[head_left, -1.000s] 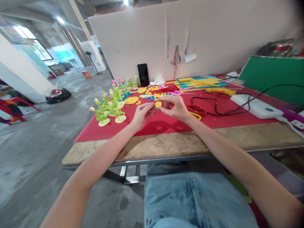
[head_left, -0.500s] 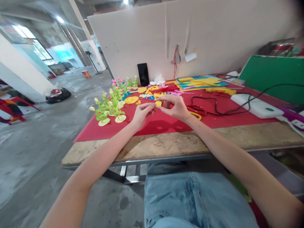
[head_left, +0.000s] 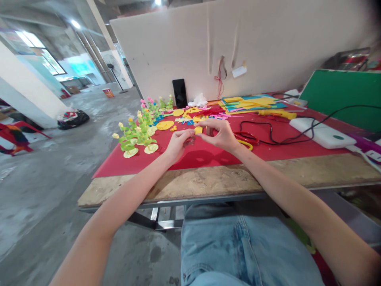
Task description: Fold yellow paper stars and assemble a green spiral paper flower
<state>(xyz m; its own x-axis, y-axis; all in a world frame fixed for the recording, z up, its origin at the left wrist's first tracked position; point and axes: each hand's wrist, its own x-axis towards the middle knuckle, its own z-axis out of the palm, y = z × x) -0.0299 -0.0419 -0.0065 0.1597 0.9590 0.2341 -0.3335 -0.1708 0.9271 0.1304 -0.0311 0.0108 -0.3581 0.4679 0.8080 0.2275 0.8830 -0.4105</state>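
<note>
Between my two hands, just above the red tabletop covering (head_left: 205,159), is a small yellow piece of paper (head_left: 198,130). My left hand (head_left: 179,143) pinches at its left edge, fingers closed. Thumb and fingertips of my right hand (head_left: 219,135) close on it from the right. The piece's exact fold is too small to make out. To the left stand several paper plants (head_left: 139,137) with green curled leaves, pale round bases and yellow or pink tips. A few tiny yellow bits (head_left: 173,128) and a yellow paper disc (head_left: 164,125) lie just beyond my left hand.
Scissors with red and yellow handles (head_left: 245,143) lie right of my hands, beside a black cable (head_left: 276,142) and a white power bank-like box (head_left: 321,133). Behind are paper scraps (head_left: 196,113), a phone (head_left: 179,93) leaning on the board, coloured sheets (head_left: 253,103) and a yellow tool (head_left: 278,114).
Almost nothing differs. Both hands stay at the same spot around the yellow paper piece, with only a slight shift of the left fingers.
</note>
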